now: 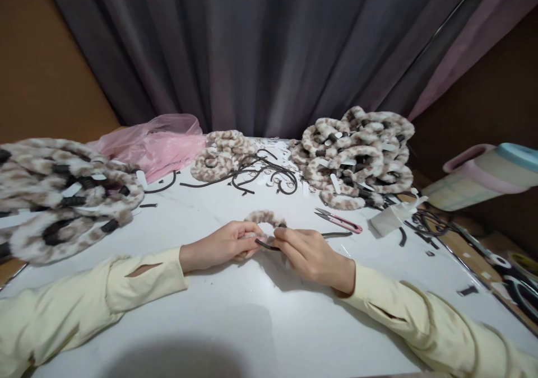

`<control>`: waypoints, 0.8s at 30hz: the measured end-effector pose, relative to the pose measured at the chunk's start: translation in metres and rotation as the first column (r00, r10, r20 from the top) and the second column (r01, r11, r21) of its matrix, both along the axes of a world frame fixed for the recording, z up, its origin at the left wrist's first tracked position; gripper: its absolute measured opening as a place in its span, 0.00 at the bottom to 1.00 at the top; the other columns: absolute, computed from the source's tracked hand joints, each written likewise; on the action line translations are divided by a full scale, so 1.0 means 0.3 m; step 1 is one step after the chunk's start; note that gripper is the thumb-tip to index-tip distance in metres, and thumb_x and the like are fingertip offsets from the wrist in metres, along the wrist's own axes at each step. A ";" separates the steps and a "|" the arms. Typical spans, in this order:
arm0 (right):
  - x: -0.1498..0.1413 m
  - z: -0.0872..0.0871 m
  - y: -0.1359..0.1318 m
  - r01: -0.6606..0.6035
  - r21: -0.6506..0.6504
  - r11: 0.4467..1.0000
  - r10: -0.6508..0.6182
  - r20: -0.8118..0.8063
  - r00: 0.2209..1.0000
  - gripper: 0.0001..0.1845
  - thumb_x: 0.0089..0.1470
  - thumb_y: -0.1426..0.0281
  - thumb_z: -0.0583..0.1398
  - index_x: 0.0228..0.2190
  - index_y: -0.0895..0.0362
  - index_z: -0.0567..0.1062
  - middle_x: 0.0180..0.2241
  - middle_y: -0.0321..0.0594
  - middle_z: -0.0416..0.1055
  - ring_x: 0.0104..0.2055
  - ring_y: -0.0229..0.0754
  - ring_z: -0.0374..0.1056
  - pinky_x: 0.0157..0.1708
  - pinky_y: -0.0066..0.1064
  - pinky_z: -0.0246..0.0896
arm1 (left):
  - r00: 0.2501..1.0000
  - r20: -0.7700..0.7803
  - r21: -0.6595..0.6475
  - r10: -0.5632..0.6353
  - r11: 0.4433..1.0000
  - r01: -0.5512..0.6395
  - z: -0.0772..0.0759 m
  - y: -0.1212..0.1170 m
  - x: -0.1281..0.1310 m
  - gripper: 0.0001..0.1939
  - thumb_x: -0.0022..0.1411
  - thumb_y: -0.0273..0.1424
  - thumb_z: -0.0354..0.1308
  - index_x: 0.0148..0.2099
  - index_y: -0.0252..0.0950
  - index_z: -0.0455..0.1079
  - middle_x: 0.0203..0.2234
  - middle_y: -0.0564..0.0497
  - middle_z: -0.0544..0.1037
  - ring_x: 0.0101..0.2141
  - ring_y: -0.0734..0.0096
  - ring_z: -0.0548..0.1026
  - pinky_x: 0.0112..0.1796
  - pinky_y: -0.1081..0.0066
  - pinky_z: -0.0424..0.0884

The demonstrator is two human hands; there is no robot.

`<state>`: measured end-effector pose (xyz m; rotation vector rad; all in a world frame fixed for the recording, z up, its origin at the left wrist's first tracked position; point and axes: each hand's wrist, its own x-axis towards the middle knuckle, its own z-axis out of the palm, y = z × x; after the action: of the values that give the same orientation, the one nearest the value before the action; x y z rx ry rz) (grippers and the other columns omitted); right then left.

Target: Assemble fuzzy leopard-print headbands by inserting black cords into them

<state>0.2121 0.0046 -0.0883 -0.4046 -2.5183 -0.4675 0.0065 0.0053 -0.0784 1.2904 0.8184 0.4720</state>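
Observation:
A brown-and-white furry ring is held low over the white table, between both hands. My left hand is closed on the ring's left side, thumb and fingers pinched together. On the right, my right hand pinches a thin dark cord against the near part of the ring. The cord's free end points toward the left thumb. Part of the ring is hidden behind the fingers. Just beyond the right hand lie thread snips with pink handles and another dark cord piece.
Furry rings are heaped at left and right, with a smaller pile behind. Loose dark cords and a pink plastic bag lie at the back. A white bottle, a tumbler and scissors are rightward.

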 end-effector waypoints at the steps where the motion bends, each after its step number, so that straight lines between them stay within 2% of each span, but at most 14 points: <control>1: 0.001 0.004 -0.001 -0.024 0.034 0.999 0.023 0.016 1.000 0.11 0.57 0.81 0.47 0.34 0.65 0.68 0.27 0.44 0.68 0.25 0.38 0.62 0.21 0.28 0.54 | 0.999 0.047 -0.052 0.006 0.999 -0.003 -0.005 0.002 0.000 0.10 0.59 0.35 0.53 0.32 0.33 0.61 0.14 0.62 0.57 0.15 0.84 0.50 0.19 0.77 0.46; 4: 0.002 0.011 -0.002 -0.090 0.100 0.991 0.085 0.048 0.995 0.12 0.57 0.81 0.48 0.29 0.64 0.69 0.28 0.46 0.70 0.26 0.39 0.63 0.21 0.29 0.55 | 0.990 0.139 -0.134 0.024 0.991 -0.005 -0.018 0.008 -0.002 0.12 0.59 0.37 0.55 0.30 0.33 0.59 0.15 0.62 0.57 0.15 0.85 0.48 0.18 0.76 0.42; 8: 0.003 0.013 -0.002 -0.101 0.103 0.989 0.100 0.014 0.995 0.10 0.56 0.81 0.49 0.30 0.64 0.69 0.30 0.48 0.71 0.28 0.39 0.66 0.21 0.29 0.56 | 0.986 0.166 -0.108 0.027 0.994 -0.009 -0.021 0.008 -0.004 0.15 0.59 0.37 0.54 0.26 0.34 0.57 0.16 0.61 0.56 0.15 0.86 0.49 0.17 0.75 0.41; 11: 0.002 0.008 -0.004 -0.060 0.023 0.998 0.061 -0.059 0.996 0.12 0.56 0.82 0.46 0.35 0.64 0.67 0.33 0.48 0.71 0.30 0.38 0.67 0.24 0.28 0.59 | 0.993 0.109 -0.037 0.049 0.998 -0.046 -0.016 0.000 -0.001 0.13 0.59 0.38 0.55 0.29 0.34 0.59 0.15 0.61 0.58 0.15 0.85 0.50 0.18 0.76 0.44; 15: -0.004 -0.015 -0.008 -0.064 -0.177 0.982 0.037 -0.150 0.988 0.14 0.52 0.85 0.45 0.35 0.60 0.64 0.32 0.45 0.70 0.31 0.36 0.66 0.25 0.25 0.59 | 0.998 -0.017 0.129 0.054 0.990 -0.052 -0.008 -0.014 0.004 0.13 0.59 0.38 0.53 0.31 0.33 0.61 0.14 0.60 0.59 0.17 0.81 0.55 0.21 0.75 0.52; 17: -0.010 -0.026 -0.010 -0.078 -0.345 0.935 -0.004 -0.231 0.973 0.16 0.46 0.85 0.46 0.33 0.57 0.62 0.31 0.41 0.68 0.30 0.36 0.64 0.25 0.24 0.58 | 0.996 -0.070 0.203 0.061 0.978 -0.046 -0.003 -0.019 0.005 0.13 0.60 0.38 0.52 0.30 0.33 0.62 0.15 0.59 0.61 0.19 0.80 0.57 0.24 0.75 0.55; 20: -0.021 -0.029 -0.014 -0.102 -0.618 0.779 -0.159 -0.352 0.922 0.17 0.38 0.85 0.46 0.31 0.55 0.60 0.29 0.38 0.65 0.29 0.35 0.62 0.27 0.24 0.58 | 0.989 -0.128 0.263 0.076 0.964 -0.040 0.002 -0.021 0.005 0.13 0.61 0.38 0.51 0.30 0.33 0.63 0.16 0.59 0.61 0.20 0.79 0.59 0.25 0.74 0.57; 22: -0.028 -0.022 -0.014 -0.105 -0.733 0.672 -0.258 -0.364 0.895 0.16 0.38 0.85 0.46 0.29 0.55 0.60 0.27 0.36 0.64 0.28 0.35 0.61 0.27 0.25 0.57 | 0.985 -0.156 0.282 0.074 0.959 -0.028 0.005 -0.019 0.003 0.13 0.61 0.38 0.51 0.30 0.33 0.63 0.17 0.59 0.62 0.20 0.79 0.60 0.26 0.75 0.57; 24: -0.033 -0.011 -0.011 -0.104 -0.781 0.616 -0.293 -0.350 0.890 0.15 0.39 0.85 0.46 0.28 0.56 0.61 0.26 0.36 0.64 0.27 0.35 0.60 0.26 0.25 0.55 | 0.982 -0.179 0.299 0.067 0.954 -0.011 0.007 -0.017 0.002 0.13 0.61 0.37 0.50 0.30 0.34 0.63 0.17 0.58 0.62 0.21 0.78 0.60 0.26 0.75 0.58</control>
<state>0.2022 0.0013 -0.0915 -0.8672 -2.0946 0.7046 0.0071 0.0001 -0.0764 1.6178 0.9573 0.5248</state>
